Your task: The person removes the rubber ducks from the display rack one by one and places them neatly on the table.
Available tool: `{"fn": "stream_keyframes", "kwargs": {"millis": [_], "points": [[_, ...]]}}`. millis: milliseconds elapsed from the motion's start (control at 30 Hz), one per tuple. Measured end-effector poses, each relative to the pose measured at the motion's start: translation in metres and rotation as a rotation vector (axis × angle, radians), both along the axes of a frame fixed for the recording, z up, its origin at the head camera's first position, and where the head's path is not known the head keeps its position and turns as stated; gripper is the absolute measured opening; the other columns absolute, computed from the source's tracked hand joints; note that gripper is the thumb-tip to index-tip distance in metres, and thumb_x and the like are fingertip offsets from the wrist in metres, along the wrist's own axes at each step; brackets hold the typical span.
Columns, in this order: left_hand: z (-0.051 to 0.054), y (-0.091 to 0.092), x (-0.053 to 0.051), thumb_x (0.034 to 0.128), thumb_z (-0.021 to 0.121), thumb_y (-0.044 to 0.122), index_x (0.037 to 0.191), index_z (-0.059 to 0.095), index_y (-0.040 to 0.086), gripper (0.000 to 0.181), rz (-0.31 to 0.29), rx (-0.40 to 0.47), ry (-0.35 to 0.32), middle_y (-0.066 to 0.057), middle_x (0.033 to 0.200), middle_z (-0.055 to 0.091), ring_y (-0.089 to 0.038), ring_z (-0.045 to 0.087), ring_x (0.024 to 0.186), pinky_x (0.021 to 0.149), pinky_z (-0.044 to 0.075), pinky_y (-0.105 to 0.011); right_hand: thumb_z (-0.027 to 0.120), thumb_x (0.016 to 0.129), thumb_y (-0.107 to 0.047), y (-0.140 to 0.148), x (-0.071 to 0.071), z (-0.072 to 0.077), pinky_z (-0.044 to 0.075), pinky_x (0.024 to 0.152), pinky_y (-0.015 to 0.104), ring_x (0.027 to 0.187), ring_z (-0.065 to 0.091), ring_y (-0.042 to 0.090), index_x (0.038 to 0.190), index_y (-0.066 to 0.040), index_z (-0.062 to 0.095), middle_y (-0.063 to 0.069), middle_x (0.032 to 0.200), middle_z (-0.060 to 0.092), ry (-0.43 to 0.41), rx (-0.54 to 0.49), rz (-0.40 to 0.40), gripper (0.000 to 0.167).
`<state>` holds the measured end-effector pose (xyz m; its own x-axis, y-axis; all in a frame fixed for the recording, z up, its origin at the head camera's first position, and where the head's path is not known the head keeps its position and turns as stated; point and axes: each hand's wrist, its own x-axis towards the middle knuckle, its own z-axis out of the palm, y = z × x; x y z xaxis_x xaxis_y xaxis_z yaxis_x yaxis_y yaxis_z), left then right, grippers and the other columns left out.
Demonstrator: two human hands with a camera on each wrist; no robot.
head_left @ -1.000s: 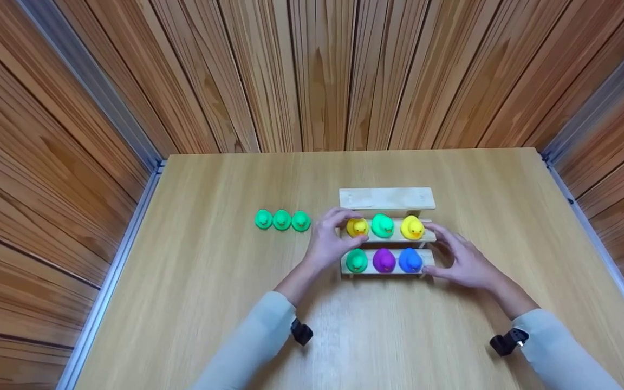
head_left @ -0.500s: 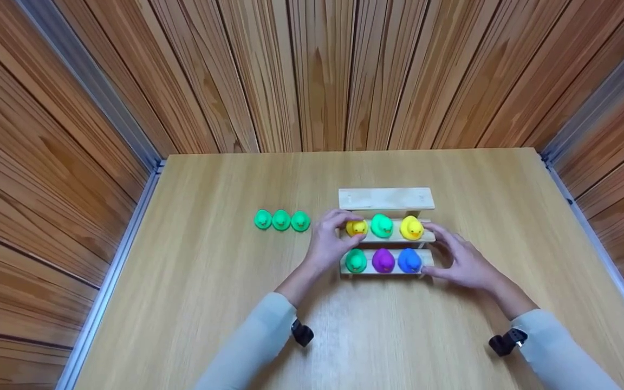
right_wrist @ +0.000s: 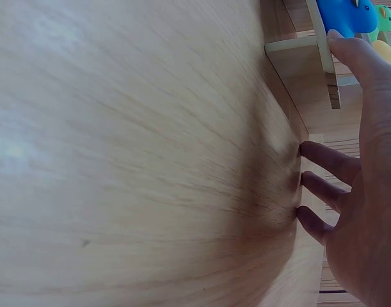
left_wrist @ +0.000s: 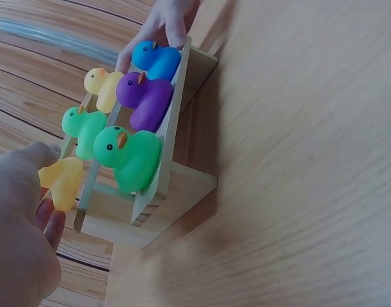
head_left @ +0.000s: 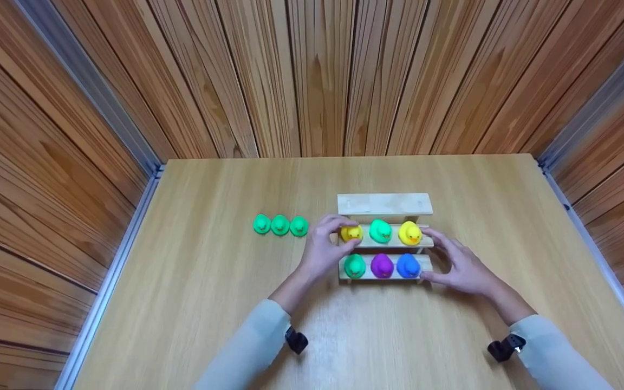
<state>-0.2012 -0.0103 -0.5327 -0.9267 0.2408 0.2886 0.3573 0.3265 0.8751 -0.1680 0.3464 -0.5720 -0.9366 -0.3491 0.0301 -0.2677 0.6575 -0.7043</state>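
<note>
A three-tier wooden rack (head_left: 384,204) holds six rubber ducks on its two lower tiers. My left hand (head_left: 324,250) pinches the left yellow duck (head_left: 351,233) at the middle tier's left end; the left wrist view shows this duck (left_wrist: 66,182) between thumb and fingers. Beside it sit a green duck (head_left: 381,231) and another yellow duck (head_left: 410,233). The lowest tier carries green (head_left: 355,266), purple (head_left: 382,266) and blue (head_left: 408,266) ducks. My right hand (head_left: 465,269) is spread at the rack's right end, thumb touching the lowest tier beside the blue duck (right_wrist: 349,18).
Three green ducks (head_left: 280,225) stand in a row on the table (head_left: 209,281), left of the rack. The rack's top tier is bare. Wood-panelled walls (head_left: 312,76) and metal rails (head_left: 111,303) border the table.
My left hand and the yellow duck it pinches have shifted slightly left along the middle tier. The right hand stays at the rack's right end. The head view has tilted a little.
</note>
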Motion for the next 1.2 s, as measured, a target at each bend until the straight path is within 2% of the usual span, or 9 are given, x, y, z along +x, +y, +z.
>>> {"fn": "stream_keyframes", "kwargs": {"millis": [200, 500, 700, 1000, 1200], "points": [[-0.001, -0.011, 0.001, 0.0964, 0.090, 0.011, 0.123, 0.083, 0.006, 0.028, 0.003, -0.003, 0.020, -0.013, 0.129, 0.079, -0.031, 0.074, 0.127, 0.110, 0.067, -0.040, 0.093, 0.095, -0.035, 0.000, 0.000, -0.001, 0.036, 0.128, 0.083, 0.159, 0.048, 0.057, 0.176, -0.030, 0.031, 0.024, 0.178, 0.043, -0.010, -0.006, 0.002, 0.102], [-0.001, -0.032, 0.002, 0.0976, 0.089, 0.013, 0.126, 0.082, 0.007, 0.030, 0.041, 0.002, -0.027, -0.013, 0.131, 0.076, -0.031, 0.071, 0.126, 0.115, 0.064, -0.048, 0.094, 0.094, -0.034, 0.000, 0.001, 0.000, 0.039, 0.129, 0.078, 0.159, 0.048, 0.058, 0.176, -0.028, 0.032, 0.026, 0.178, 0.041, 0.004, -0.003, 0.009, 0.103], [-0.004, -0.049, 0.002, 0.0965, 0.089, 0.009, 0.124, 0.082, 0.005, 0.029, 0.065, 0.000, 0.023, -0.015, 0.129, 0.076, -0.031, 0.072, 0.124, 0.113, 0.066, -0.048, 0.094, 0.094, -0.034, -0.001, 0.000, 0.001, 0.039, 0.128, 0.080, 0.157, 0.050, 0.059, 0.174, -0.026, 0.034, 0.027, 0.176, 0.044, 0.013, -0.006, 0.005, 0.100], [-0.012, -0.073, 0.004, 0.0945, 0.091, 0.007, 0.123, 0.082, 0.005, 0.030, 0.094, -0.017, 0.055, -0.016, 0.129, 0.077, -0.032, 0.073, 0.120, 0.106, 0.068, -0.052, 0.093, 0.096, -0.035, -0.002, 0.000, 0.001, 0.037, 0.127, 0.083, 0.157, 0.049, 0.060, 0.175, -0.028, 0.033, 0.027, 0.177, 0.043, -0.004, 0.001, 0.002, 0.100], [-0.016, -0.083, 0.001, 0.0919, 0.092, 0.003, 0.121, 0.083, 0.003, 0.030, 0.115, 0.042, 0.072, -0.017, 0.127, 0.077, -0.033, 0.074, 0.121, 0.107, 0.068, -0.050, 0.092, 0.096, -0.036, -0.002, -0.001, 0.002, 0.037, 0.125, 0.086, 0.156, 0.050, 0.060, 0.176, -0.029, 0.032, 0.027, 0.177, 0.044, 0.003, 0.019, 0.003, 0.100]]}}
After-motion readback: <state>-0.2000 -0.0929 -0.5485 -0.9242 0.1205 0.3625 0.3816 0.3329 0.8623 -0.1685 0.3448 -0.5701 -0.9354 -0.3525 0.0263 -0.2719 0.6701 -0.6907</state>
